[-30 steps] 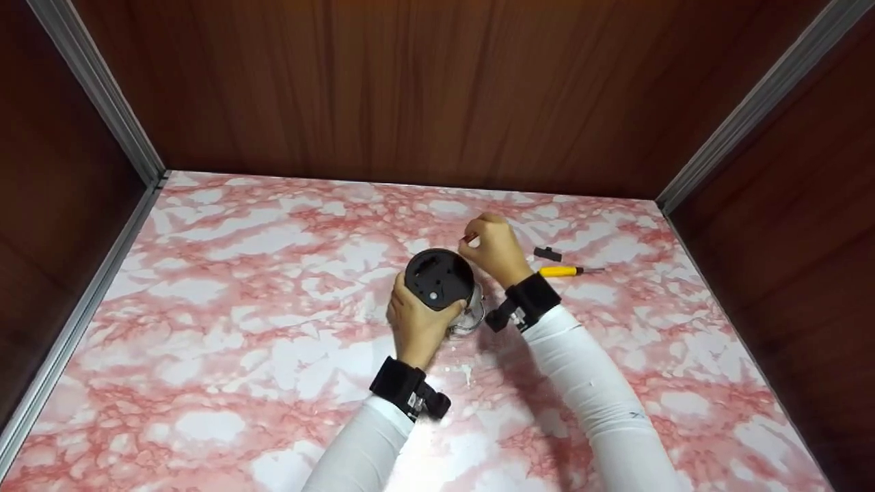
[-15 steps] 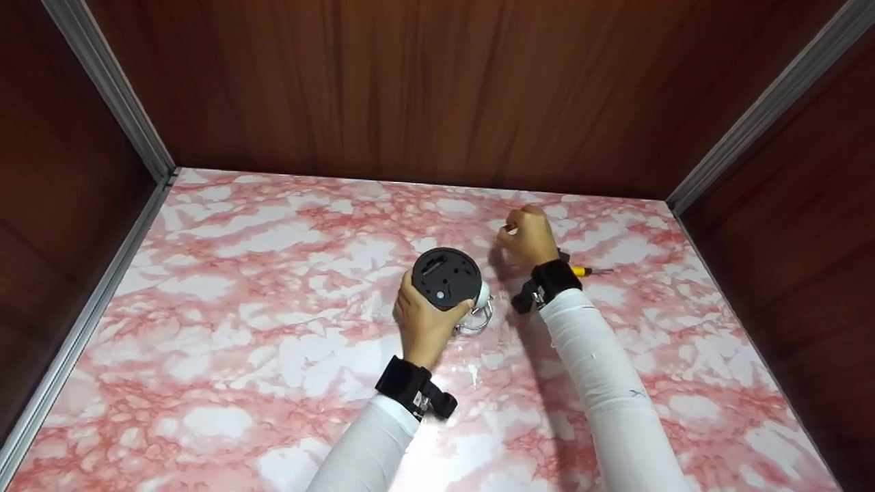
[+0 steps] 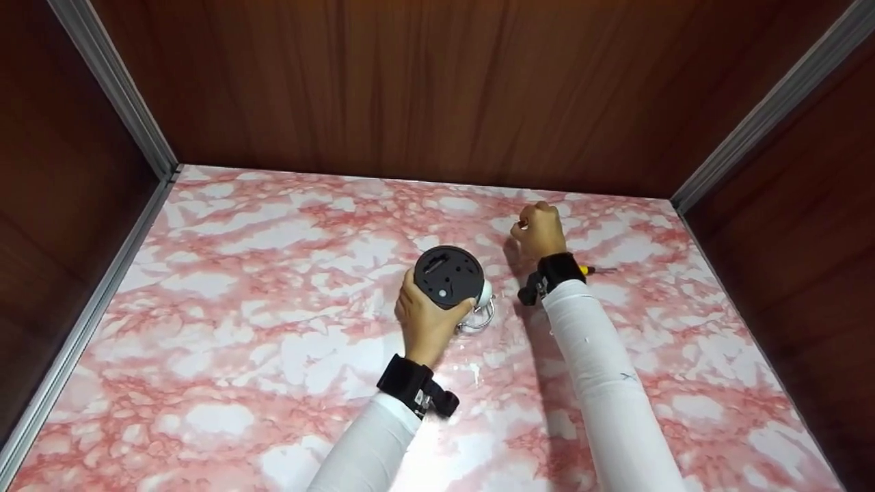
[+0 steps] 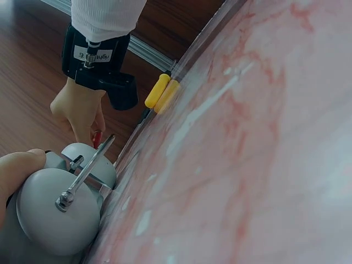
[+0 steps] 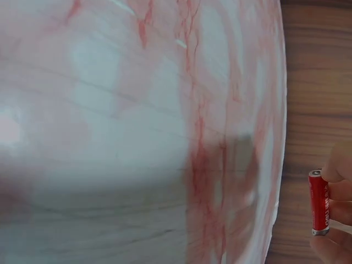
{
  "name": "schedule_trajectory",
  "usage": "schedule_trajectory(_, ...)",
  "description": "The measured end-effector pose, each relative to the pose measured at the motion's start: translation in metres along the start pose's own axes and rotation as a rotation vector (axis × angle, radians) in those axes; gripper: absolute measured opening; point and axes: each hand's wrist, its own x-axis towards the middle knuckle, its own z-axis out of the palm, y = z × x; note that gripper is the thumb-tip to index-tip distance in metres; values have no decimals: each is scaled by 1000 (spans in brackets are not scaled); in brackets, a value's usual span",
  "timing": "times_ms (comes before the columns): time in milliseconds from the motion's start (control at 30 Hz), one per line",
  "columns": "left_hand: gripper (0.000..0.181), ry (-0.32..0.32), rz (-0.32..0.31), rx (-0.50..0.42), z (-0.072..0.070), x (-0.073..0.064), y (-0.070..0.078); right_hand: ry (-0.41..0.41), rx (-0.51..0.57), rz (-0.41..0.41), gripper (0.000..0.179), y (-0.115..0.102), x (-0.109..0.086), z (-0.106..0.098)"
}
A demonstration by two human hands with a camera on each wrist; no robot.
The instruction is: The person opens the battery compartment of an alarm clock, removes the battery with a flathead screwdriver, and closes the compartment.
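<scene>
My left hand (image 3: 427,324) grips a twin-bell alarm clock (image 3: 451,273) by its sides, its round black back turned up. An uncovered battery slot (image 3: 435,264) shows in that back. In the left wrist view the white bells (image 4: 55,214) and the metal handle (image 4: 85,173) stand out from the clock's body. Up and to the right of the clock, my right hand (image 3: 540,229) pinches a small red battery (image 5: 319,204) between fingers and thumb, apart from the clock. The clock's face is hidden.
A yellow-handled screwdriver (image 3: 599,270) lies on the red-and-white marbled table (image 3: 239,328), partly behind the right wrist strap. Brown wood-look panels (image 3: 410,89) wall in the back and sides.
My right hand has moved away from the clock to the right with the battery, baring the battery slot. The right wrist now covers the small black piece near the screwdriver.
</scene>
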Motion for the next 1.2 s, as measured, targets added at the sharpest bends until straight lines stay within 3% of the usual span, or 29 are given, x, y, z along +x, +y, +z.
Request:
schedule_trajectory(333,117,-16,-6,-4,-1,-1,2,-6,2,6,10,12,-1,2)
schedule_trajectory(867,121,-16,-14,15,-1,-1,2,-110,-50,-23,9,25,-1,7)
schedule_trajectory(1200,120,-4,-2,11,-1,0,1,-156,-12,-2,13,27,0,9)
